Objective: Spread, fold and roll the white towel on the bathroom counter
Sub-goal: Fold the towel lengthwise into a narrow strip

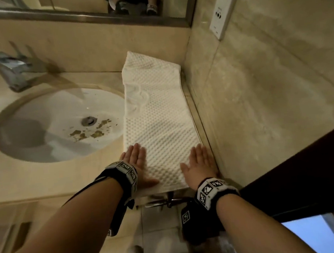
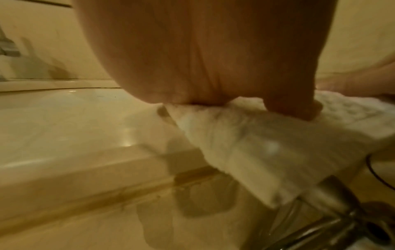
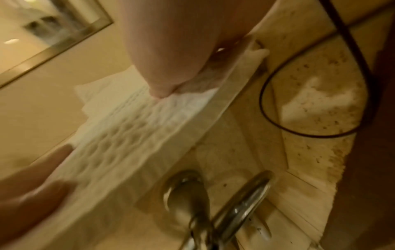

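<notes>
White towel lies as a long narrow strip on the counter, just right of the sink, its far end riding up the back wall below the mirror. Waffle texture; some ripples on the side toward the sink, abt halfway along. Near end hangs a little over the counter's front edge, seen from the left wrist cam.

Left hand flat on the near corner of the towel on the sink side, fingers straight and together, thumb out along the front edge – pressing, nothing gripped. Right hand flat on the near corner away from the sink, close to the side wall, fingers straight, thumb spread inward – also just pressing. Bare towel between the two hands. Both wrist views blurred, but palm heels are seen resting on cloth.

Faucet behind the sink. Brown flecks in the basin nr the drain. White socket plate on the side wall, well beyond the towel's far end
</notes>
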`<state>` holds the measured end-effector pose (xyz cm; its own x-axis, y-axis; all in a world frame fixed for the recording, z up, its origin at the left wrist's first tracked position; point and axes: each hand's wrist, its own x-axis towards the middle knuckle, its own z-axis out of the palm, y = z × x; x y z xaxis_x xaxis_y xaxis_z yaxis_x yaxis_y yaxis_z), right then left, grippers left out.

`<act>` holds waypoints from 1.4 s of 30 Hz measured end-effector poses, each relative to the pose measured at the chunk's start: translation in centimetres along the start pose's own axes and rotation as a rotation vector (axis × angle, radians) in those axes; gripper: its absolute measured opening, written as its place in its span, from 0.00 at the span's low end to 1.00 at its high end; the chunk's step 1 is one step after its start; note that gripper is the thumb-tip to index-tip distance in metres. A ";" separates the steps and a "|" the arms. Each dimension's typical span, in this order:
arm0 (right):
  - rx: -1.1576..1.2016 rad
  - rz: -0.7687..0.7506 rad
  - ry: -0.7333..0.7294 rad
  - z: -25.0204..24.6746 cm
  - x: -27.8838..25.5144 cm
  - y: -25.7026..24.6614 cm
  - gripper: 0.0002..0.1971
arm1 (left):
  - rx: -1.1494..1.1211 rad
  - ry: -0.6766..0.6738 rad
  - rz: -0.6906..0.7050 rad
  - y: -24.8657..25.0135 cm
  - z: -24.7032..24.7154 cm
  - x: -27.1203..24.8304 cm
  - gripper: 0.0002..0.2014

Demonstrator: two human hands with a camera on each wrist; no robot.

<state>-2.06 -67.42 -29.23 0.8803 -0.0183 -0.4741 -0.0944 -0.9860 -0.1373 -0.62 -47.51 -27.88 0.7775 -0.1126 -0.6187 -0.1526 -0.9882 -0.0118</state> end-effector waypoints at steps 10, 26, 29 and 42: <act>0.084 0.069 0.042 0.1 0.5 -1.8 0.32 | 0.034 0.002 0.035 -0.7 0.0 -0.1 0.60; 0.031 -0.035 0.203 -1.6 7.0 -1.6 0.30 | 0.002 -0.028 0.089 -2.0 -1.3 2.9 0.57; 0.040 -0.061 0.176 -1.0 5.3 -0.4 0.29 | 0.017 -0.039 0.104 -2.3 -1.3 2.7 0.56; -0.016 -0.428 0.236 1.4 -2.4 1.4 0.23 | -0.013 0.234 0.125 -1.1 0.3 -2.6 0.40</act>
<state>-4.95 -68.48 -29.53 0.9201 0.3540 -0.1678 0.3043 -0.9156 -0.2627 -2.65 -46.06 -26.51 0.8735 -0.2531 -0.4159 -0.2493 -0.9663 0.0644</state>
